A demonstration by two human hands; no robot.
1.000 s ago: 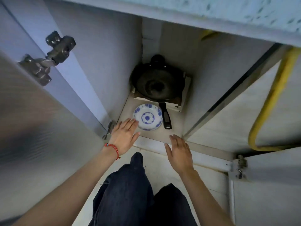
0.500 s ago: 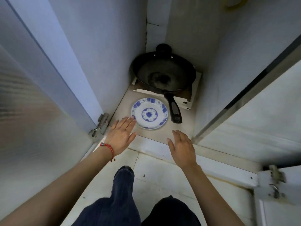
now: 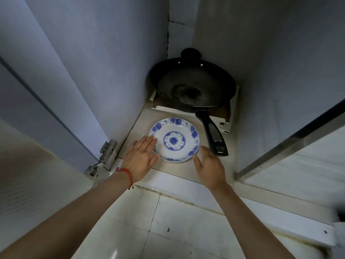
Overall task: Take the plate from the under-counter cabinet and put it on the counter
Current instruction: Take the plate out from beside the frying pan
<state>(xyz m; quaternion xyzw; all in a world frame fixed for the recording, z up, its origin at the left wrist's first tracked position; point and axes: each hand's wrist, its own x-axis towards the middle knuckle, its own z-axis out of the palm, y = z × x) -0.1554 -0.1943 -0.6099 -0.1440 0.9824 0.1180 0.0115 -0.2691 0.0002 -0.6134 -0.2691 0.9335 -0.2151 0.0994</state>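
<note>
A white plate with a blue flower pattern [image 3: 175, 141] lies flat on the cabinet floor [image 3: 138, 126] near its front edge. My left hand [image 3: 141, 157], with a red string bracelet at the wrist, is flat and spread, its fingertips over the plate's left rim. At the plate's lower right rim is my right hand [image 3: 209, 165], fingers apart, touching or almost touching the edge. Neither hand has closed on the plate. The counter is out of view.
A black frying pan [image 3: 192, 86] rests on white cardboard [image 3: 224, 124] at the back of the cabinet; its handle [image 3: 212, 133] reaches forward just right of the plate. The cabinet door [image 3: 28, 184] stands swung out on the left with its hinge [image 3: 106, 156]. White floor tiles [image 3: 168, 230] lie below.
Both hands have moved forward into the cabinet, from the front edge up to the plate's two sides. The view has come closer and lower.
</note>
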